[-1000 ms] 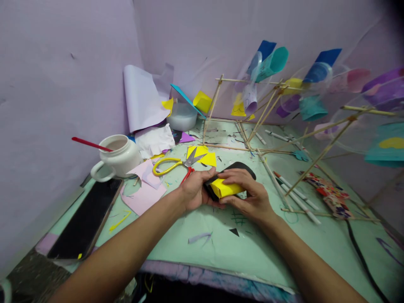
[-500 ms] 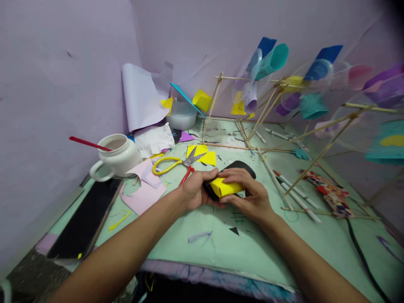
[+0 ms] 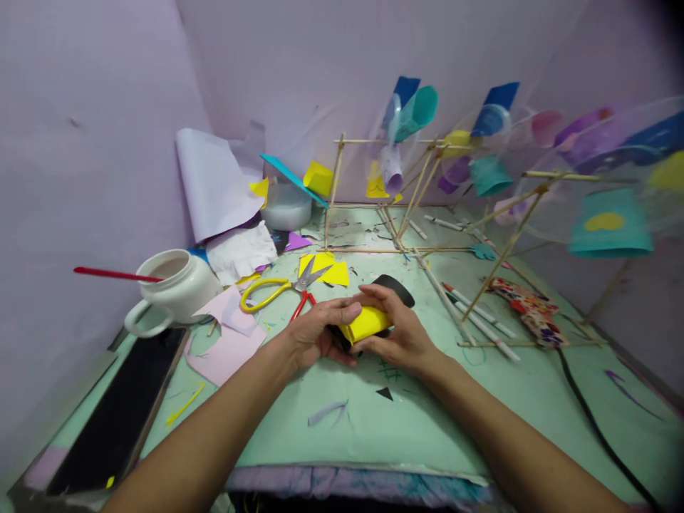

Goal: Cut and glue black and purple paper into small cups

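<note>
A folded piece of yellow paper sits between my two hands above the middle of the table. My left hand grips it from the left, thumb on top, along with a dark piece beneath it. From the right, my right hand wraps its fingers and thumb around the yellow paper. A black curved piece, seemingly paper, shows behind my right fingers; its link to the dark part under the yellow paper is hidden. Just beyond my left hand lie scissors with one yellow and one red handle, blades apart.
A white mug holding a red stick and a dark phone are at left. Pink paper scraps lie nearby. A stick frame carries cups with coloured paper at right, near markers and a patterned cloth-like piece with a black cord.
My view has shifted, so the table's things appear further left. The right fingers have closed further over the yellow paper, and the left thumb has slid onto its edge.
</note>
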A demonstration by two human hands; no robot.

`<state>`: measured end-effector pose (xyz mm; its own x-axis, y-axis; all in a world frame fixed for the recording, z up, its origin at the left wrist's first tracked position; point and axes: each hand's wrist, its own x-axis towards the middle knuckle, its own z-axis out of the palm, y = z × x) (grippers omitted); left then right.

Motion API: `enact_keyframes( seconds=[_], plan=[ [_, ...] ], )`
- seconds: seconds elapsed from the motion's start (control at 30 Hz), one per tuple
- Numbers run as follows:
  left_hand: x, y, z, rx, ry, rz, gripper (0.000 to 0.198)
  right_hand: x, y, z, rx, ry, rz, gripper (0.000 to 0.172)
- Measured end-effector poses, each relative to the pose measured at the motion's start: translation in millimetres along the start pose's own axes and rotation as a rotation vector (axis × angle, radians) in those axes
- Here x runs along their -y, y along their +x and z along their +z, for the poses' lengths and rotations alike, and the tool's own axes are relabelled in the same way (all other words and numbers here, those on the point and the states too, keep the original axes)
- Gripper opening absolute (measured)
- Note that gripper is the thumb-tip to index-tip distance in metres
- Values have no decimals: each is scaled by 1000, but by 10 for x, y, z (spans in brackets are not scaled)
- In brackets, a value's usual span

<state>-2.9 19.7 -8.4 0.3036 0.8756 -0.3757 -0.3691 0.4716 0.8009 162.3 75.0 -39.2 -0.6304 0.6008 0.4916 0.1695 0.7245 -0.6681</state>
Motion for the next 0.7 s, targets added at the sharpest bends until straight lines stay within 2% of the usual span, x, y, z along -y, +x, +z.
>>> enact_keyframes(
  seconds=[0.1, 0.2, 0.3, 0.37, 0.43, 0.47, 0.5, 0.57, 0.63, 0.7],
  plan=[
    [1, 11, 5, -5, 47, -22, 46, -3, 22, 1, 31, -62, -107, 81],
    [11, 37, 21, -20, 42, 35, 54, 19, 49, -24, 40, -123, -218, 80],
    [-4, 32, 54, -51, 11, 132, 61, 73, 56, -100, -61, -145, -230, 90],
    [-28, 15, 84, -99, 21, 193, 66, 99, 50, -155, -290, -81, -115, 88],
    [-42, 4, 118, -144, 51, 269, 69, 100, 47, -184, -572, 110, 112, 79],
    [-40, 6, 136, -159, 65, 312, 70, 93, 50, -183, -656, 249, 240, 76],
    [-31, 13, 157, -170, 76, 350, 71, 85, 55, -171, -667, 409, 346, 74],
    [5, 37, 202, -191, 89, 408, 72, 79, 70, -121, -475, 733, 443, 73],
    [52, 60, 248, -226, 104, 444, 76, 101, 85, -53, -240, 951, 426, 70],
    [95, 67, 286, -287, 155, 482, 78, 146, 91, 4, -162, 994, 427, 66]
  ],
)
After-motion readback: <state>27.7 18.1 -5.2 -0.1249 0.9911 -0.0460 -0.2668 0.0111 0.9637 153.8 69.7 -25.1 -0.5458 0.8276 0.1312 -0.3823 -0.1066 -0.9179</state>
